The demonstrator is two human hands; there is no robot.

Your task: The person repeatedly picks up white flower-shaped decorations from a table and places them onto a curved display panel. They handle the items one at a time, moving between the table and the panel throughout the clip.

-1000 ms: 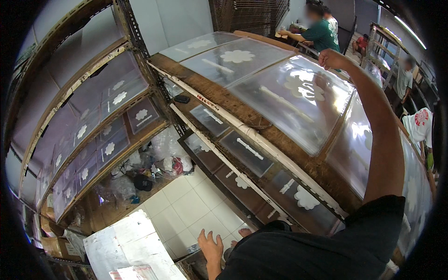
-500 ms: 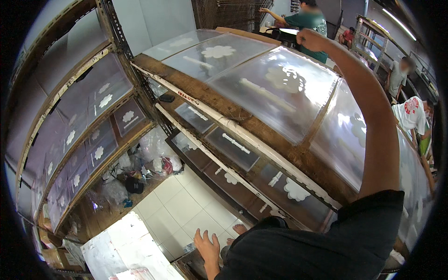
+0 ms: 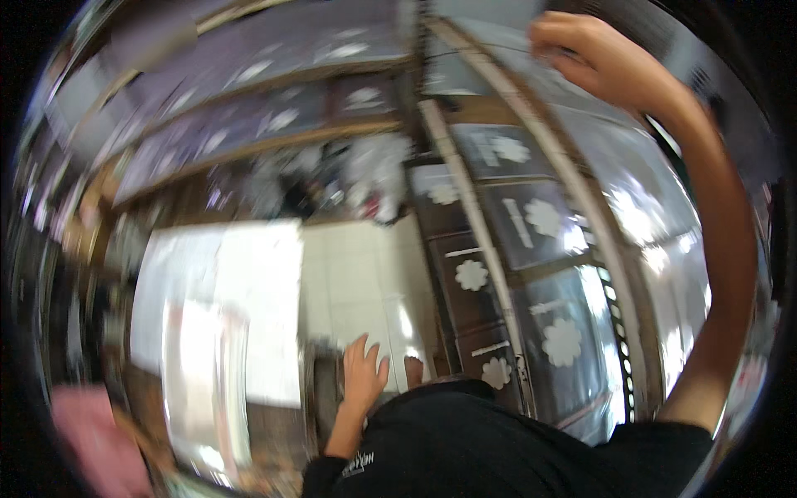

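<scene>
My right hand (image 3: 585, 54) is raised at the upper right, fingers curled closed over the rack; what they hold, if anything, is hidden. Below it, the rack's shelves carry clear sheets with white flower shapes (image 3: 544, 217) and white bars (image 3: 518, 222). Low in the middle, my left hand (image 3: 364, 371) hangs with fingers spread and holds nothing. It is nearest to a table edge, beside a white sheet (image 3: 259, 278). On that table lies a shiny, clear-wrapped stack (image 3: 199, 373), blurred by motion.
Another shelf rack (image 3: 274, 141) with similar sheets runs along the back left. Crumpled clear plastic bags (image 3: 378, 170) lie beneath it. Pale floor tiles (image 3: 349, 274) lie between table and rack, with my foot (image 3: 413, 371) on them. A blurred pink thing (image 3: 100, 440) is at lower left.
My view has swung left, bringing the table and back rack into the middle. My right hand stays raised and closed; my left stays low with fingers apart. The co-workers no longer show clearly.
</scene>
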